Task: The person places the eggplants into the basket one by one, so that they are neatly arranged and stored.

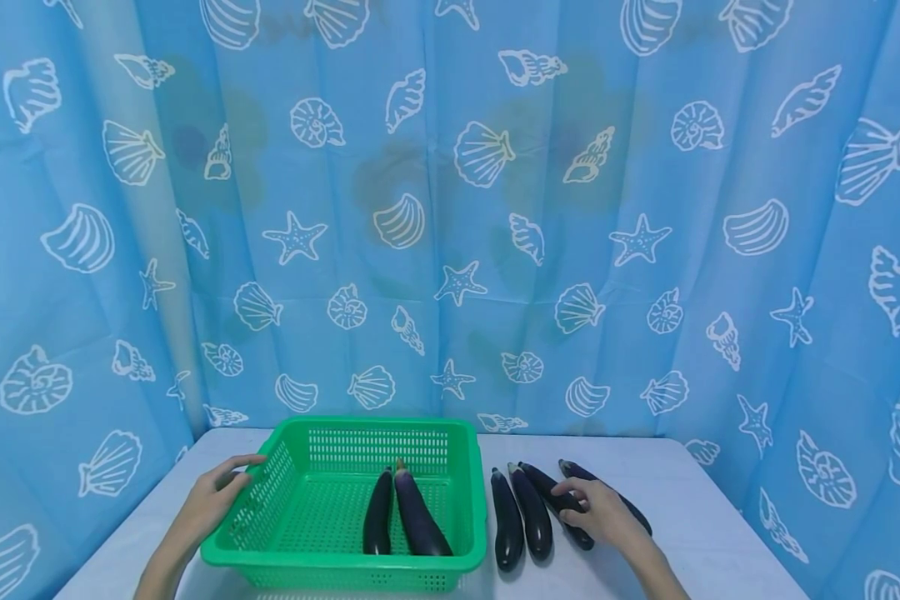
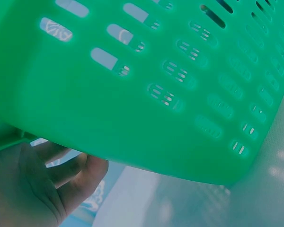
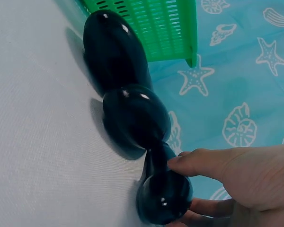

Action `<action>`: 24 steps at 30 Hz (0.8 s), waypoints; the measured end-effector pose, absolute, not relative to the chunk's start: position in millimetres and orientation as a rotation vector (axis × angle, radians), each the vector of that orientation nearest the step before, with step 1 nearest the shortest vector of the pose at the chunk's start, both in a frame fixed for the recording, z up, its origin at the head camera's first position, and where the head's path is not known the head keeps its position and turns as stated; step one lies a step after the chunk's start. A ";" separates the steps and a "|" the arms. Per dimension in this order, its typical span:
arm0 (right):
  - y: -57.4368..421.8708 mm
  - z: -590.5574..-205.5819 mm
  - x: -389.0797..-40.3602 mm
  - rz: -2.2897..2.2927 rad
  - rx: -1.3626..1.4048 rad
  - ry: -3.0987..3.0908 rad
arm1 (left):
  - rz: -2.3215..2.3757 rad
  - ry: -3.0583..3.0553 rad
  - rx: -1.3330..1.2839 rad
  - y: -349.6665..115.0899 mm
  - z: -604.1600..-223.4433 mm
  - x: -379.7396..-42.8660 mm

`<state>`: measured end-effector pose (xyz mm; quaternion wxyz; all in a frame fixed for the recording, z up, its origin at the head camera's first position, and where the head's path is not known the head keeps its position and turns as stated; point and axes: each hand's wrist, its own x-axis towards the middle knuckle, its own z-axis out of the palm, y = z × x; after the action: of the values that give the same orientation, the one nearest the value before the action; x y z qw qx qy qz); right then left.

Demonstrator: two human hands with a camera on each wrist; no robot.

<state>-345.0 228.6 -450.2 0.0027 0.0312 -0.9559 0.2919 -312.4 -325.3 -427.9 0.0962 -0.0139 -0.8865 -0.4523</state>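
My left hand (image 1: 212, 497) is at the left rim of a green plastic basket (image 1: 468, 492), its fingertips against the rim. In the left wrist view that hand (image 2: 52, 184) shows loosely bent fingers beside the basket wall (image 2: 109, 123). Two dark purple eggplants (image 1: 422, 515) lie inside, on the right. My right hand (image 1: 596, 510) holds an eggplant (image 1: 543, 480) on the table, right of the basket. In the right wrist view the thumb presses one side of this eggplant (image 3: 163, 198), with fingers round the other. Two more eggplants (image 1: 507, 521) lie to its left.
Another eggplant (image 1: 630, 506) lies at the far right, partly behind the right hand. A white cloth covers the table (image 1: 690, 533). Behind and at both sides hangs a blue curtain (image 1: 450, 208) with white shell and starfish prints.
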 end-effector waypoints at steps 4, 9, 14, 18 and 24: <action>230.3 -448.5 -342.8 0.929 0.081 -3.018 | -1.354 -2.622 -0.025 -324.9 -427.9 -313.1; 231.3 -445.0 -339.5 0.908 0.081 -3.085 | -1.339 -2.637 -0.038 -325.6 -427.9 -312.4; 231.3 -442.6 -336.7 0.916 0.073 -3.138 | -1.337 -2.646 -0.036 -326.4 -428.2 -311.5; 232.5 -442.0 -334.6 0.967 0.071 -3.142 | -1.333 -2.638 -0.043 -326.0 -428.0 -310.9; 233.1 -441.1 -333.3 0.986 0.083 -3.140 | -1.333 -2.632 -0.056 -326.1 -427.8 -311.6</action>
<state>-333.3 233.1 -441.1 -0.0752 0.0250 -0.9511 0.2987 -311.6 -326.1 -427.8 0.0952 -0.0190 -0.8878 -0.4498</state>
